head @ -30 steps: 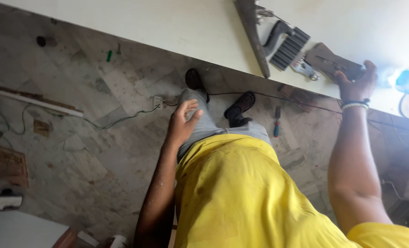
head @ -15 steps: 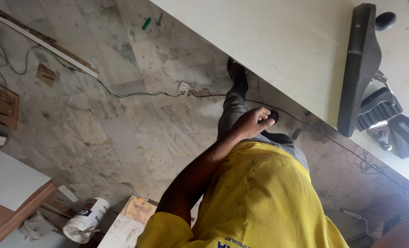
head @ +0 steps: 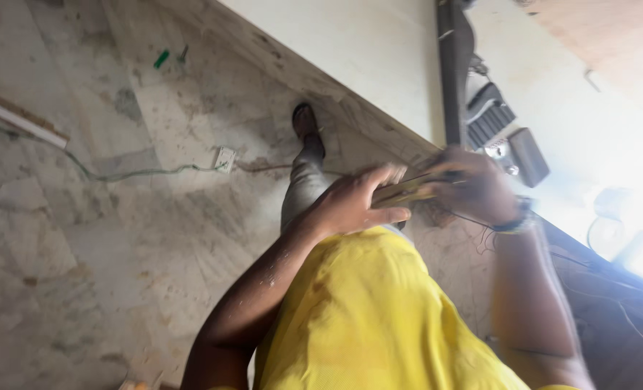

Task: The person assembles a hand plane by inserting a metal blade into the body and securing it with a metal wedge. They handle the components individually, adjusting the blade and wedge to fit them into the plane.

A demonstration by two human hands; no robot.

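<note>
Now both hands meet in front of the yellow shirt (head: 379,318), where half a second ago only the left one showed, resting near the grey trouser leg. The left hand (head: 354,206) has come up and closed its fingers on the near end of a thin yellowish strip (head: 408,191), thumb under and fingers over it; the right hand (head: 473,188), which was out of view before, now grips the far end, a dark band on its wrist. The strip lies roughly level between them, blurred, just off the edge of the white counter (head: 365,50). The view has swung: the long dark bar (head: 451,72) and the black ribbed tool (head: 489,115) on the counter sit nearer the middle than earlier. Below, the marble floor (head: 83,238) carries a green cable (head: 134,173) leading to a small white socket (head: 225,159), and one dark shoe (head: 305,123) stands by the counter's edge.
</note>
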